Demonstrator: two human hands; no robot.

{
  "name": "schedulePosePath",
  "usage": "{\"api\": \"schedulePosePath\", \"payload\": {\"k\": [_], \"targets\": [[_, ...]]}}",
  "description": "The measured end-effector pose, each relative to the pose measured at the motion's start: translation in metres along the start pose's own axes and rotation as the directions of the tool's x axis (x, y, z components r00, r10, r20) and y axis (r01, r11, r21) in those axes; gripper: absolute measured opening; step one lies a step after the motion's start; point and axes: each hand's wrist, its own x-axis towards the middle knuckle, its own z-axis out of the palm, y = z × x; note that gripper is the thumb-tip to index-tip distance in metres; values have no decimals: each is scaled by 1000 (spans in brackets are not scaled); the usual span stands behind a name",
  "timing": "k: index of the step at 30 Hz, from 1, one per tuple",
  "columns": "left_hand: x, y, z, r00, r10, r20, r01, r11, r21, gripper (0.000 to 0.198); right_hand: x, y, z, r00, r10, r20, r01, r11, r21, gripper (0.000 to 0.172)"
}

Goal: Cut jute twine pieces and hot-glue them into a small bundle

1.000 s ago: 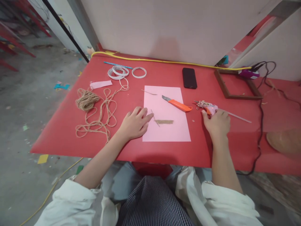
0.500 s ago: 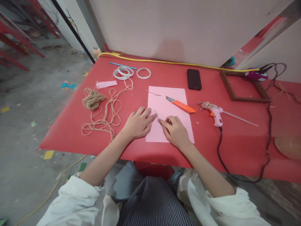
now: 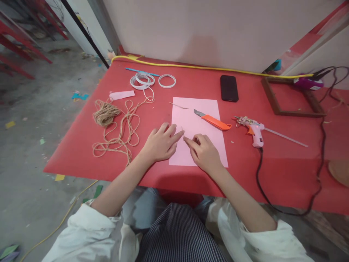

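From afar, I saw my left hand (image 3: 160, 143) open, its fingertips (image 3: 178, 135) just beside a thin strand (image 3: 181, 128) on the pink paper (image 3: 191, 120). My right hand (image 3: 203, 154) curled nearby, its grip unclear. Slow, close fingertips suited such fine work. The glue gun (image 3: 255, 133), earlier in that hand, lay on the table (image 3: 286, 174).

Big red worktop (image 3: 275, 178), pink paper (image 3: 185, 116). Knife (image 3: 216, 123) has orange handle w/ gray blade. Glue gun (image 3: 256, 131) is pink & white. String (image 3: 105, 113) is tan. Phone (image 3: 229, 88) is blk. Cord (image 3: 207, 67) is yellow. Sleeve (image 3: 87, 233) is white. Lap cloth (image 3: 178, 233) has tiny blk & white checks.
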Motion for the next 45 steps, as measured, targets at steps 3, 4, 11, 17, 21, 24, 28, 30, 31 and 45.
{"api": "schedulePosePath", "payload": {"k": [3,4,11,17,21,24,28,30,31,45], "targets": [[0,1,0,1000,-1,2,1,1000,20,53,0,0,1,1000,4,0,-4,1000,5,40],[0,1,0,1000,-2,2,2,1000,25,53,0,0,1,1000,4,-2,-4,1000,6,40],[1,3,0,1000,1,8,-1,999,47,54,0,0,1,1000,-7,1,7,1000,5,40],[2,2,0,1000,-14,28,13,999,48,56,0,1,2,999,-27,-18,26,999,-25,39],[4,3,1,998,-42,54,39,998,46,56,-1,2,4,999,-28,-31,27,999,-36,38],[4,5,2,997,-55,61,52,997,58,57,-2,2,6,999,-26,-34,24,999,-36,38],[4,6,3,996,-63,61,59,996,59,57,-2,2,5,999,-31,-26,30,999,-31,38],[4,6,4,996,-72,61,69,996,52,57,-1,1,5,999,-33,-22,32,999,-35,39],[4,6,4,995,-78,63,75,996,48,57,-1,1,5,999,-33,-21,32,999,-37,39],[6,6,2,983,-161,86,161,987,3,59,-3,6,8,994,-8,-112,18,996,88,38]]}}
